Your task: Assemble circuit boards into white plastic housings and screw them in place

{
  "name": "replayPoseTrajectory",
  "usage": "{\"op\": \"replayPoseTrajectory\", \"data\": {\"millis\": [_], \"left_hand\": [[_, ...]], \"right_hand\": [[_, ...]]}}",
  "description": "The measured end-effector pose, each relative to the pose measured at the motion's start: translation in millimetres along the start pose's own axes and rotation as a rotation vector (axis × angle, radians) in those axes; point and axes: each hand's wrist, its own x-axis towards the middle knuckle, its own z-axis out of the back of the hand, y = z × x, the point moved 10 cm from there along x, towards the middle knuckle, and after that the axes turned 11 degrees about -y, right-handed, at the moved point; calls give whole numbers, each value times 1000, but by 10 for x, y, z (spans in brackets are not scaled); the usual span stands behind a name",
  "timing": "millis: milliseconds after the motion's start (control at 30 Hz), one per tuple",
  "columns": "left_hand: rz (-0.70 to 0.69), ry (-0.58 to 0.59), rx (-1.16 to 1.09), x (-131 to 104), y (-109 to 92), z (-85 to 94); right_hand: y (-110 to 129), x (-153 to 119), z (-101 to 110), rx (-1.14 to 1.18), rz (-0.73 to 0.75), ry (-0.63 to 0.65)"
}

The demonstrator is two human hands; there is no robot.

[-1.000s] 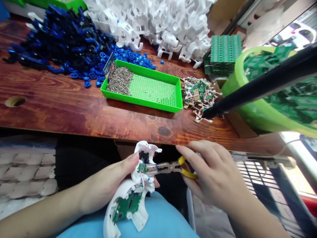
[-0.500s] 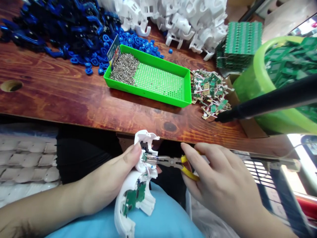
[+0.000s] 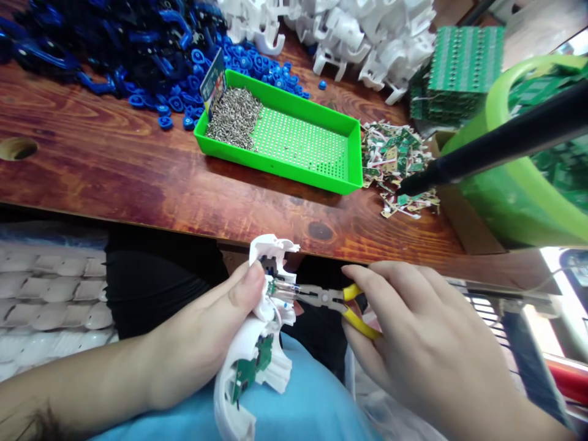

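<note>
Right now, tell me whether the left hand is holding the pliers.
No, the right hand grips the pliers by their yellow handles.

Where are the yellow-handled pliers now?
In the head view, the pliers are in the right hand, below centre, tips at the white casing in the left hand.

passage: tabletop (image 3: 257,205) nearside of green tray (image 3: 275,169) | blocked low centre: pliers (image 3: 325,298) | blocked right: 1 black rod (image 3: 500,147)
</note>
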Motion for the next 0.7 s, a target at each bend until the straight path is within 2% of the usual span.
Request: {"op": "replayPoseTrajectory", "data": {"millis": [200,300,500,700], "left_hand": [[-3,-22,9,27,-2,26],[-9,6,-44,37,16,33],[88,6,-109,19,105,54],[122,36,-134,28,132,49]], "right_hand": [[-56,-26,-66,21,-81,19],[-61,-47,-71,35,-88,18],[-14,-52,3,-17,-18,-19],[43,-59,66,-70,38,-59]]}}
